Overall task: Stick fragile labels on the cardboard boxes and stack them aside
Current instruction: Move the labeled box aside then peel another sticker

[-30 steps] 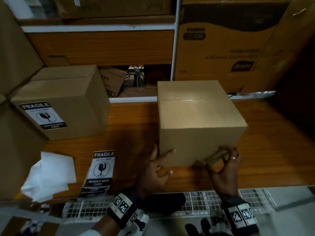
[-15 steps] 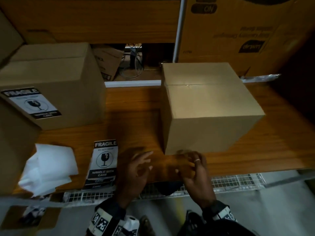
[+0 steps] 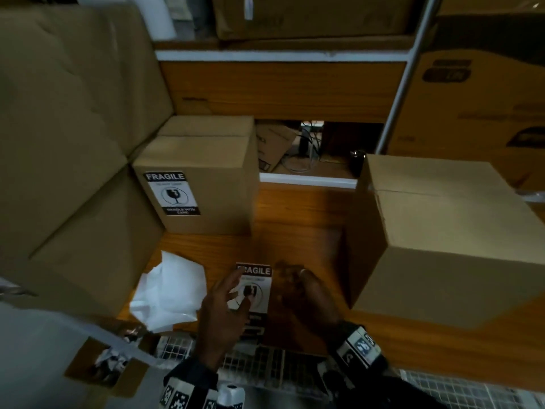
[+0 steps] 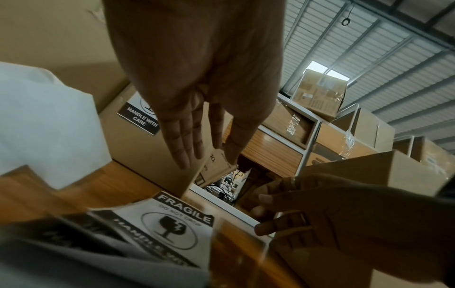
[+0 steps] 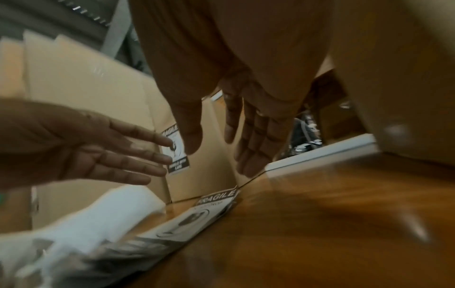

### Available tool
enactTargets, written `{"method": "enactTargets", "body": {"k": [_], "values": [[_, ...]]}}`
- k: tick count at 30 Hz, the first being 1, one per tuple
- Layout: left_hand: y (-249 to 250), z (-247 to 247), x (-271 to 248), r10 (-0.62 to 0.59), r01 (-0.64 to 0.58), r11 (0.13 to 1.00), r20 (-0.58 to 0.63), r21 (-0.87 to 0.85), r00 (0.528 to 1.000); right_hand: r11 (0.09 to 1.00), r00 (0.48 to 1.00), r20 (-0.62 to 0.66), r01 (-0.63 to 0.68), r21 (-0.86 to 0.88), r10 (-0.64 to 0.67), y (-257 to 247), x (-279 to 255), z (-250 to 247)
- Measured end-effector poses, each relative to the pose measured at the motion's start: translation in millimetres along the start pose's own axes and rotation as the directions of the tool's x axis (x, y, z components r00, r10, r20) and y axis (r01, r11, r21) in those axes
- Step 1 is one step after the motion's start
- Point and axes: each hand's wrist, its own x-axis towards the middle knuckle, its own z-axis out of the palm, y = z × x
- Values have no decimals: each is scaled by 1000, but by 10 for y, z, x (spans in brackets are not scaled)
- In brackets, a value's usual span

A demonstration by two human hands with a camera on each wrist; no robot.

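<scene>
Overhead, I see my left hand (image 3: 224, 308) spread loosely above the loose fragile label (image 3: 254, 293) on the wooden shelf (image 3: 298, 214), my right hand (image 3: 306, 293) at its 3 o'clock, empty, fingers relaxed. Unlabelled box (image 3: 448, 231) sits at 3, labelled box (image 3: 203, 172) at 11. Both wrist views show straight fingers (image 4: 182, 140) holding nothing, label lying flat.

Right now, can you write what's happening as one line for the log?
step: fetch label | hands: left and right open over black-and-white fragile sticker stack | plain brown cardboard box: unlabelled
</scene>
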Motion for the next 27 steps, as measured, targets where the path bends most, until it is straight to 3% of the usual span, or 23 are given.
{"method": "enactTargets", "body": {"k": [4, 6, 7, 13, 18, 21, 24, 27], "values": [[-236, -81, 133, -5, 2, 998, 55, 68, 998, 912, 997, 34, -54, -406, 75, 18, 489, 265], [-319, -94, 167, 6, -11, 995, 53, 96, 999, 783, 997, 53, -4, -622, 47, 128, 685, 339], [-358, -90, 176, 5, -11, 993, 50, 115, 999, 740, 998, 62, 17, -672, 34, 180, 764, 356], [-488, -58, 190, -90, 82, 991, 72, 108, 993, 688, 999, 35, 5, -726, 30, 247, 1027, 425], [-554, -47, 216, -135, 124, 987, 111, 105, 985, 763, 995, -4, 73, -642, -99, 227, 996, 404], [-575, -54, 224, -147, 134, 985, 118, 106, 982, 881, 986, -82, 88, -465, -142, 267, 901, 368], [-563, -63, 217, -133, 122, 987, 105, 104, 986, 941, 975, -167, 89, -327, -150, 236, 786, 263], [-500, -79, 208, -143, 132, 986, 114, 102, 983, 962, 956, -161, 221, -160, -247, 171, 623, 23]]}}
